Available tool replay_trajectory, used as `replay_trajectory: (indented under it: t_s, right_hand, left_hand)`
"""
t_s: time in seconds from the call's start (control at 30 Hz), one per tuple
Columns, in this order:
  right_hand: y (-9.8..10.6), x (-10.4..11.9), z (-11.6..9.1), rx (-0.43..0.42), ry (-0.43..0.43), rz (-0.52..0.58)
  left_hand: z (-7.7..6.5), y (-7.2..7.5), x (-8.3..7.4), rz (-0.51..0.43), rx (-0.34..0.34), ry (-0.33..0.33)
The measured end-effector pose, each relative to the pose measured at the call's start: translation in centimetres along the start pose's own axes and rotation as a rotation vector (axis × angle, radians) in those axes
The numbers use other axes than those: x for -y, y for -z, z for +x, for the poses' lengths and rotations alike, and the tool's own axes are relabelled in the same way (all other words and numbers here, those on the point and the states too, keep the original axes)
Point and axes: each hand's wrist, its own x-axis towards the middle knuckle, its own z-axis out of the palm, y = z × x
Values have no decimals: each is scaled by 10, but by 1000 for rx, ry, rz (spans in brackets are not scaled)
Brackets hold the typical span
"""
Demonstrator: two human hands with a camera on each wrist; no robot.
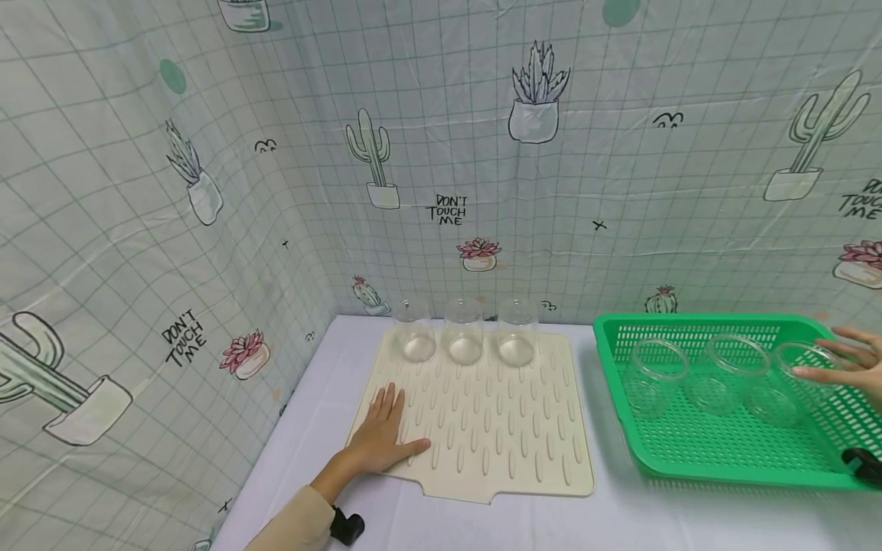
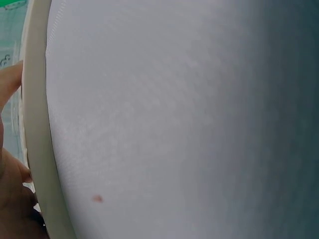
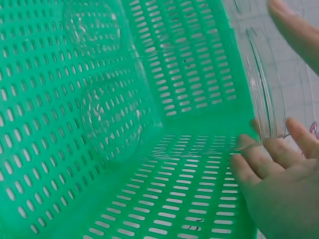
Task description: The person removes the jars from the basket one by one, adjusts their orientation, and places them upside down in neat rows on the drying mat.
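My left hand (image 1: 377, 436) lies with fingers spread on the left front part of a beige ridged draining board (image 1: 496, 417). Along the board's back edge stand three clear jars, a left one (image 1: 418, 348), a middle one (image 1: 465, 348) and a right one (image 1: 517, 348). Three more stand upright in a green slotted basket (image 1: 723, 476). Around the rim of the rightmost jar (image 1: 773, 404) my right hand (image 1: 857, 363) spreads its fingers. In the right wrist view, its fingertips are near that rim (image 3: 266, 84), while the thumb (image 3: 299, 32) appears apart from it.
Beside the rightmost jar in the basket are a left jar (image 1: 648, 394) and a middle jar (image 1: 717, 390). A white cloth (image 1: 524, 528) covers the table. Behind and to the left hangs a cactus-print curtain (image 1: 441, 153).
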Motion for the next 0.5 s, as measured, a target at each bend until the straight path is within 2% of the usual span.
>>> replay_trajectory:
  t_s: [0.07, 0.13, 0.37, 0.5]
  right_hand:
    - [-3, -1, 2, -15, -57, 22]
    - [-5, -3, 2, -11, -72, -1]
    - [-3, -9, 3, 57, -82, -40]
    - [-5, -15, 3, 126, -51, 34]
  left_hand:
    - [0, 0, 0, 0, -4, 1]
    - [0, 0, 0, 0, -4, 3]
    - [-2, 4, -4, -24, -3, -17]
    - [-2, 3, -4, -21, -2, -8]
